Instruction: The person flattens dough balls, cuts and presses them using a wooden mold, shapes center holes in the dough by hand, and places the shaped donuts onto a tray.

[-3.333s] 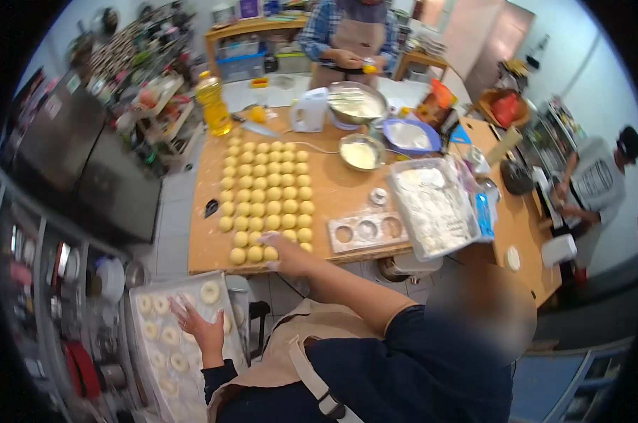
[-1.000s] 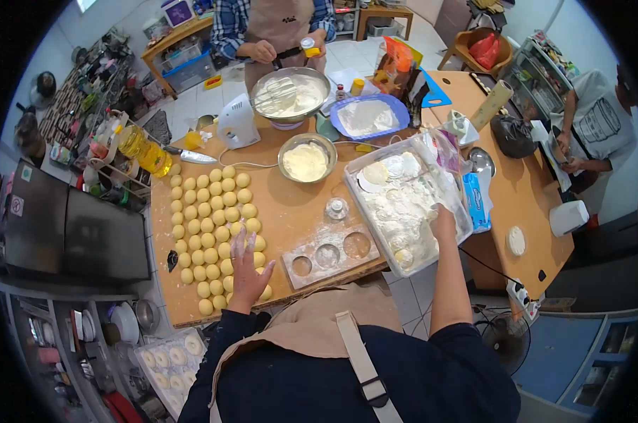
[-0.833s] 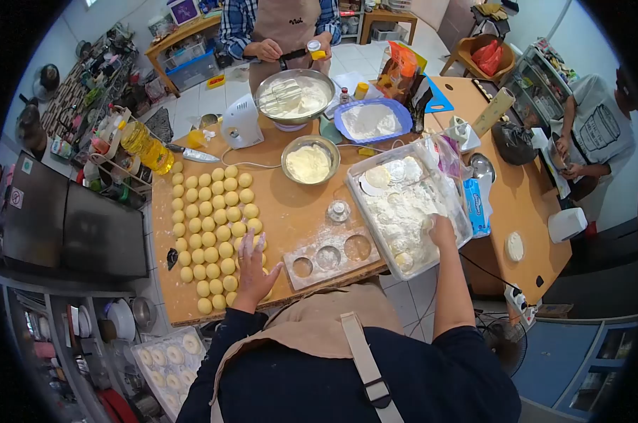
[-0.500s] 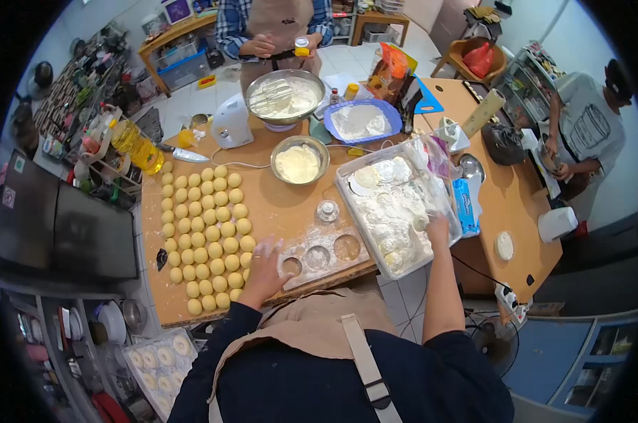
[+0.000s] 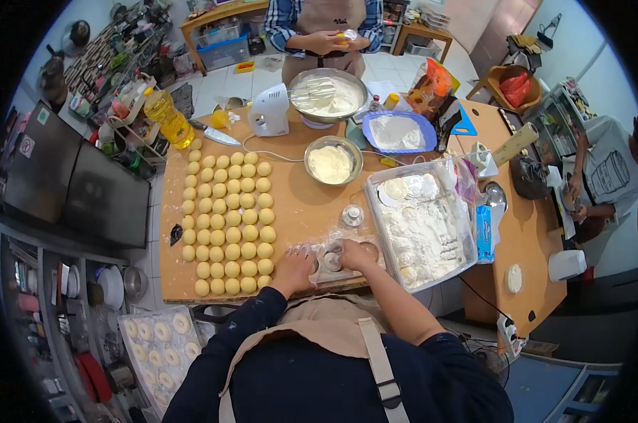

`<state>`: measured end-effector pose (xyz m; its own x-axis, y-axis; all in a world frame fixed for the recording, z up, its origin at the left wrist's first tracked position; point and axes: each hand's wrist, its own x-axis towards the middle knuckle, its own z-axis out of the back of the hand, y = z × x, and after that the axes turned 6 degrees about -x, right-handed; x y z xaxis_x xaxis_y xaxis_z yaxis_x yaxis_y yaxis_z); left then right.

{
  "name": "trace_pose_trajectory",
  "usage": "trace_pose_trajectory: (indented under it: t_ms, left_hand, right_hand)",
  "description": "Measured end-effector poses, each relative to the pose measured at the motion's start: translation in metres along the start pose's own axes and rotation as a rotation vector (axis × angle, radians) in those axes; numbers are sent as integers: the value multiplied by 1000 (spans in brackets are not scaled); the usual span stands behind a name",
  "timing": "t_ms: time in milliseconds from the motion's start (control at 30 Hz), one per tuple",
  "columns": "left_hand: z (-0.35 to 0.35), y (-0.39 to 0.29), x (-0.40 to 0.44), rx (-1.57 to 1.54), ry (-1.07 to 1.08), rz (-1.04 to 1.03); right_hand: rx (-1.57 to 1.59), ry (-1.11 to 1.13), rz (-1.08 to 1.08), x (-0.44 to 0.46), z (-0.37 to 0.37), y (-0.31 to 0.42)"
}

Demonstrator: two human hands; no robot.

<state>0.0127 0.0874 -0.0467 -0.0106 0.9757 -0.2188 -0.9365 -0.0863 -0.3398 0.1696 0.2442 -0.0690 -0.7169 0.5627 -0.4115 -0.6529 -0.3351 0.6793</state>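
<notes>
A floured mould board (image 5: 326,276) with round hollows lies at the table's near edge. My left hand (image 5: 295,271) rests on its left end with the fingers stretched out. Over the middle hollow, my right hand (image 5: 356,256) points its closed fingers down; whatever they hold is hidden. Just behind the board stands a small knobbed press (image 5: 351,216), dusted white. Rows of round yellow dough balls (image 5: 233,235) lie left of my left hand. Right of my right hand, a clear plastic tub (image 5: 437,282) holds white flour and several floured rounds.
Behind the board stand a bowl of pale cream (image 5: 331,164), a mixing bowl (image 5: 361,111), a hand mixer (image 5: 270,111) and a blue tray of flour (image 5: 400,134). A knife (image 5: 222,136) lies beside an oil bottle (image 5: 168,120). One person (image 5: 326,42) stands opposite; another (image 5: 608,169) works at right.
My right hand has moved left from the flour tub to the mould board. My left hand stays at the board's left end. The view has shifted, and the person opposite has brought both hands together around a small container.
</notes>
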Motion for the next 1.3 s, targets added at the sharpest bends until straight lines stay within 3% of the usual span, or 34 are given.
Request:
trace_pose_trajectory:
  t_ms: [67,100,167,267,300,400,500,600,700,800,1300]
  left_hand:
    - [0,0,1,-28,-19,10]
    - [2,-1,1,-44,-26,17]
    - [8,-3,0,-52,9,35]
    - [18,-5,1,-63,69,70]
    - [19,-5,2,-70,90,84]
    - [15,-3,1,-59,17,85]
    - [8,5,4,-88,20,72]
    - [5,6,5,-139,9,78]
    - [8,6,3,-134,26,72]
    - [8,6,1,-144,-15,52]
    - [5,5,1,-183,-23,68]
  right_hand:
    - [-40,-157,52,10,3,-4]
    - [-187,-259,-8,-24,46,59]
    - [-403,-462,98,7,50,27]
    - [-571,-450,146,30,58,5]
    - [-575,-327,143,39,62,3]
    - [-604,-326,158,46,66,0]
    - [-489,-277,145,13,74,47]
    - [-491,-205,263,-10,51,45]
    - [-589,-61,172,-35,38,63]
    - [-624,-57,273,-43,27,65]
    - [-713,-160,290,-39,-9,53]
